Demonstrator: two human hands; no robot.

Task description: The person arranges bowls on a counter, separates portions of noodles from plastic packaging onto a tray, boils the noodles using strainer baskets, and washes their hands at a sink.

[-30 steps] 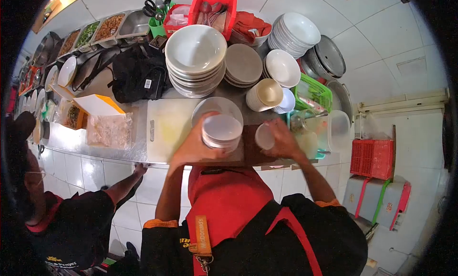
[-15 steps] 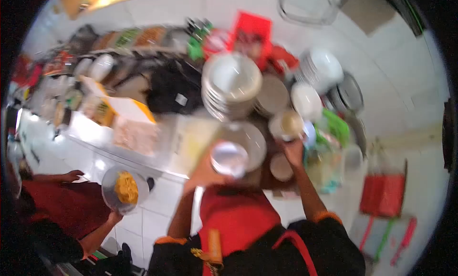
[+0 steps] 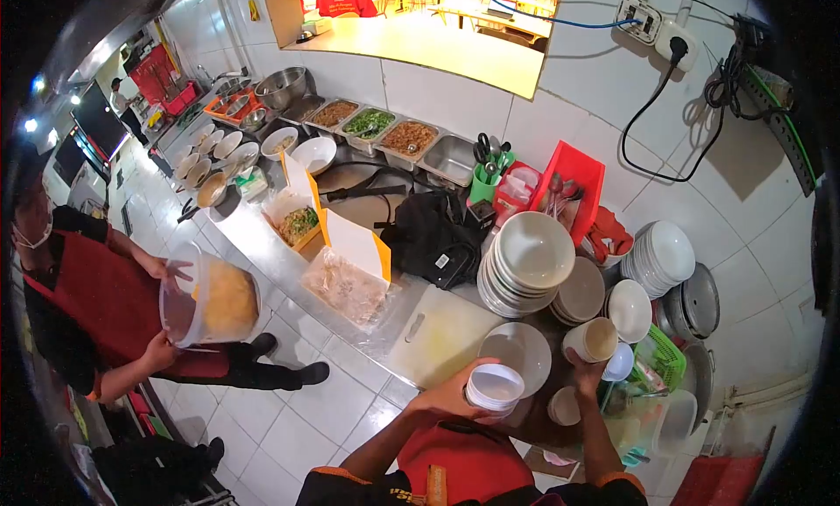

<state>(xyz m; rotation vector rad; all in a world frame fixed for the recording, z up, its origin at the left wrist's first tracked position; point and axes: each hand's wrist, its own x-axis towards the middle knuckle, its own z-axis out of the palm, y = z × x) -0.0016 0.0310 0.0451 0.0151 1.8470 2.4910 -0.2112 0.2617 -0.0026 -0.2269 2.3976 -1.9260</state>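
My left hand point(image 3: 455, 394) is wrapped round a short stack of small white bowls point(image 3: 495, 385), just in front of a large pale bowl point(image 3: 516, 353) on the counter. My right hand point(image 3: 586, 373) closes on the near side of a cream cup stack point(image 3: 591, 340), among the other dishes. Below that hand stands a small pale cup point(image 3: 564, 406), apart from the stack. Tall white bowls point(image 3: 532, 250) are piled behind the large bowl.
A co-worker point(image 3: 96, 296) at the left holds a clear tub point(image 3: 210, 300) with yellow-orange contents. On the counter are a cutting board point(image 3: 444, 335), a black bag point(image 3: 433, 239), an open food box point(image 3: 350, 274), food trays point(image 3: 367, 125) and a red cutlery bin point(image 3: 567, 191).
The view has swung left and up. My right hand has left the small cup and taken hold of the cream cup stack. The co-worker with the tub has come into fuller view.
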